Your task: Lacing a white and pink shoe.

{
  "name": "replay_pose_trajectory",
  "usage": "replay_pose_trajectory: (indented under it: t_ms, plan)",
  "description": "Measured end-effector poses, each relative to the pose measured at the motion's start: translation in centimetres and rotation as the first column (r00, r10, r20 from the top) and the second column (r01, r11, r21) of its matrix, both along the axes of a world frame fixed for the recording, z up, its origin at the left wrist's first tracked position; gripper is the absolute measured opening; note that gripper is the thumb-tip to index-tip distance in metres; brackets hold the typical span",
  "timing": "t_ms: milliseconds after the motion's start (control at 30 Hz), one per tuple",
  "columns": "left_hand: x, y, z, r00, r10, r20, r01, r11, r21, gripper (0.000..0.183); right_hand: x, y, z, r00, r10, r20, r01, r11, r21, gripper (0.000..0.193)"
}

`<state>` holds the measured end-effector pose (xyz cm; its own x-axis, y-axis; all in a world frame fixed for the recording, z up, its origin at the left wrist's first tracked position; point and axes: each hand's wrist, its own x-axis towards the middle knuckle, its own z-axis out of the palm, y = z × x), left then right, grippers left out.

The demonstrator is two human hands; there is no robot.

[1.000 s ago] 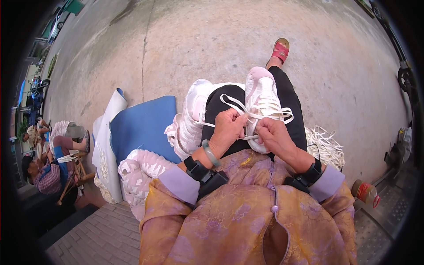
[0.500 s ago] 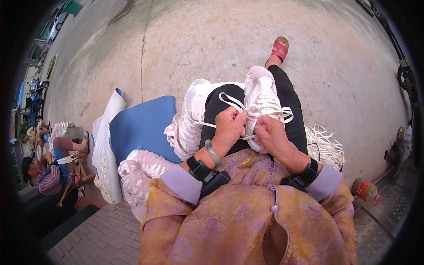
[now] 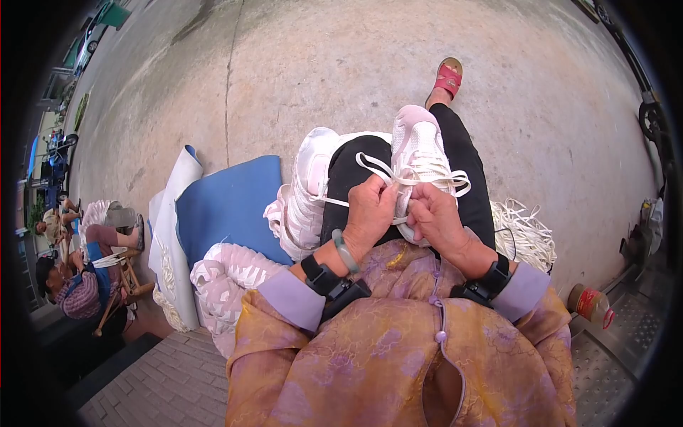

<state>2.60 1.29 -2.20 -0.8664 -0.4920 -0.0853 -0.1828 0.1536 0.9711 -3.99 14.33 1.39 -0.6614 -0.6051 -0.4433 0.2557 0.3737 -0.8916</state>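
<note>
A white and pale pink sneaker (image 3: 417, 135) rests on my lap, its toe pointing away from me. White shoelace (image 3: 461, 182) runs across its upper and stands out in loops on both sides. My left hand (image 3: 371, 206) is closed on the lace at the shoe's left edge, thumb and forefinger pinched together. Close beside it, my right hand (image 3: 435, 217) is also closed on the lace near the tongue, its fingers curled. The fingertips partly hide the middle of the lacing. Another lace end trails left, below a stack of similar sneakers (image 3: 306, 203).
More pink sneakers (image 3: 231, 274) are piled at my left by a blue sheet (image 3: 231, 206). A heap of white laces (image 3: 526, 238) lies right of my leg. A plastic bottle (image 3: 589, 304) lies at the lower right. Another person (image 3: 82, 292) sits far left.
My hands stay at the lacing and have shifted only slightly, the left wrist turning a little. The shoe and the lace loops moved slightly to the left in the picture.
</note>
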Motion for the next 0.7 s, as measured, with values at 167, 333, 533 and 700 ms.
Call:
replay_pose_trajectory:
  t_ms: [167,333,533,700]
  plan:
    - [-1.0,0.1,1.7,0.997,-0.064,0.039,0.066,0.996,-0.056,0.014,0.1,0.1,-0.3,0.999,-0.02,0.033,0.02,1.0,-0.01,0.011]
    - [-0.8,-1.1,0.6,0.954,-0.117,0.275,0.1,0.992,0.075,0.02,0.3,-0.3,-0.3,0.999,-0.045,0.028,0.045,0.999,-0.005,0.011]
    - [-1.0,-0.9,1.3,0.952,-0.152,0.266,0.096,0.973,0.211,0.02,-0.1,-0.4,-0.5,1.0,0.017,0.011,-0.016,0.999,-0.034,0.006]
    - [-0.7,0.3,1.9,0.98,0.019,0.198,-0.09,0.931,0.353,0.018,-0.2,0.3,-1.5,0.971,0.026,-0.239,-0.03,0.999,-0.013,0.012]
